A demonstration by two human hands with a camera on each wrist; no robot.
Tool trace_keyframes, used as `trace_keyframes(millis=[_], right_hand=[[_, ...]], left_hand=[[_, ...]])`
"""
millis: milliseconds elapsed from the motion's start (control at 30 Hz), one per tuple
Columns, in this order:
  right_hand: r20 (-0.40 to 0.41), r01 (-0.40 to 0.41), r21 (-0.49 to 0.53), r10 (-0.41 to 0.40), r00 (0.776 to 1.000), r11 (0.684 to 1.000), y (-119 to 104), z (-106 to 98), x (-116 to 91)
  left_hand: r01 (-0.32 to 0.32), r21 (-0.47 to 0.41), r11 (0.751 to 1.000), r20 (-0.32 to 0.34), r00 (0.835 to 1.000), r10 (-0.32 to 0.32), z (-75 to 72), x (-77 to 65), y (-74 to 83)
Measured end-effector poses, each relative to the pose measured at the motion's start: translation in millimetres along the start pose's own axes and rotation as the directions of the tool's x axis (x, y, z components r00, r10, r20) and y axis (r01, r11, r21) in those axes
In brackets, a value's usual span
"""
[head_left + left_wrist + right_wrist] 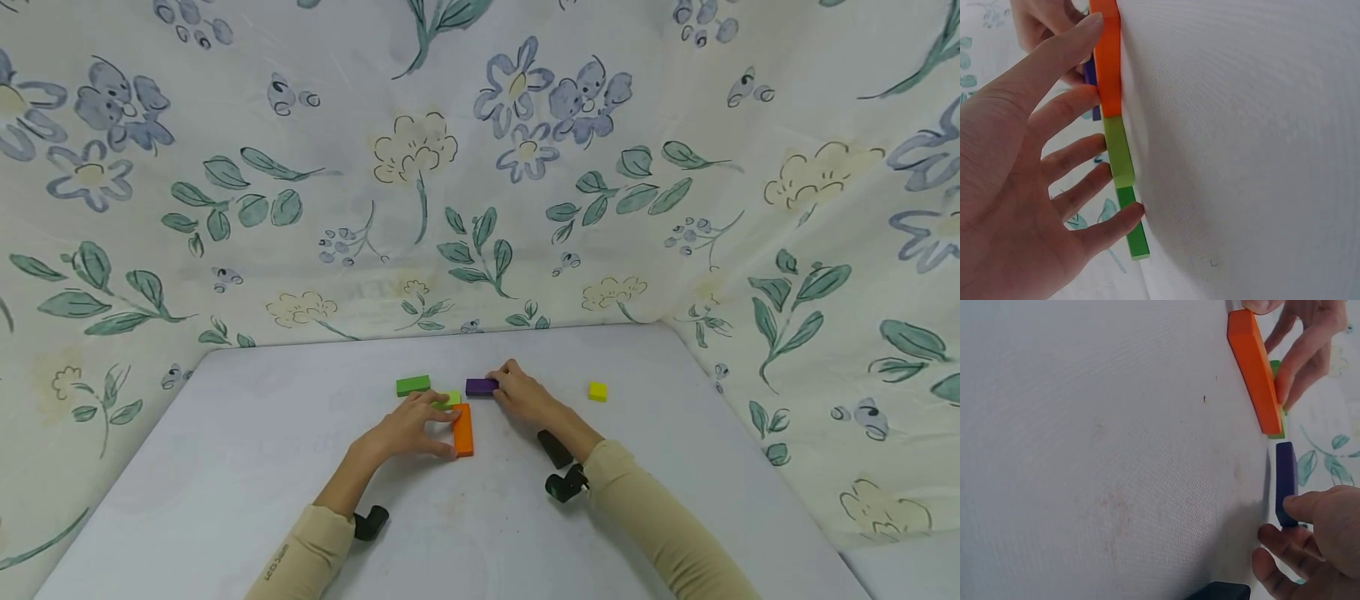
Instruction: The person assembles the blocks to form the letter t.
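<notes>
My left hand [408, 429] spreads over the left side of an orange block [463, 430]. Its thumb touches near one end of that block and the index finger touches its side. The other fingers lie by a light green block [1119, 150] and a darker green block [413, 385]; the little finger touches the darker one. These blocks stand close together in a bent line. My right hand [525, 396] pinches a purple block [1285, 478] between thumb and fingers, just beyond the orange block and apart from it in the right wrist view.
A small yellow block [597, 392] lies to the right on the white table [225, 467]. A dark object [555, 449] is under the right forearm, and black wrist gear [371, 523] shows at the left wrist. Flower-patterned cloth [480, 167] hangs behind the table.
</notes>
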State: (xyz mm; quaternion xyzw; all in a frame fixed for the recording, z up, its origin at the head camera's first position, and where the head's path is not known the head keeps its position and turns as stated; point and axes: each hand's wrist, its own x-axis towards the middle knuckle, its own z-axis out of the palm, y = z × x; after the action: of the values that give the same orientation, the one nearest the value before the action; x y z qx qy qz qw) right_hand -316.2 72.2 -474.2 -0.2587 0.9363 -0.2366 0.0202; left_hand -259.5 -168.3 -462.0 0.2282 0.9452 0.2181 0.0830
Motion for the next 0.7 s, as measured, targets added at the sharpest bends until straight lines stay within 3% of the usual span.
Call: trace_keyframes(millis=[267, 700], right_hand=[[0.032, 0.0, -0.002, 0.0, 0.999, 1.0, 2.8, 1.0, 0.6], [0.046, 0.072, 0.046, -0.074, 0.996, 0.996, 4.9, -1.1, -1.2]], left_hand=[[-0.009, 0.026, 1.0, -0.006, 1.0, 0.009, 0.7, -0.3, -1.3], [0.015, 0.018, 1.0, 0.002, 1.0, -0.015, 1.1, 0.0, -0.2]])
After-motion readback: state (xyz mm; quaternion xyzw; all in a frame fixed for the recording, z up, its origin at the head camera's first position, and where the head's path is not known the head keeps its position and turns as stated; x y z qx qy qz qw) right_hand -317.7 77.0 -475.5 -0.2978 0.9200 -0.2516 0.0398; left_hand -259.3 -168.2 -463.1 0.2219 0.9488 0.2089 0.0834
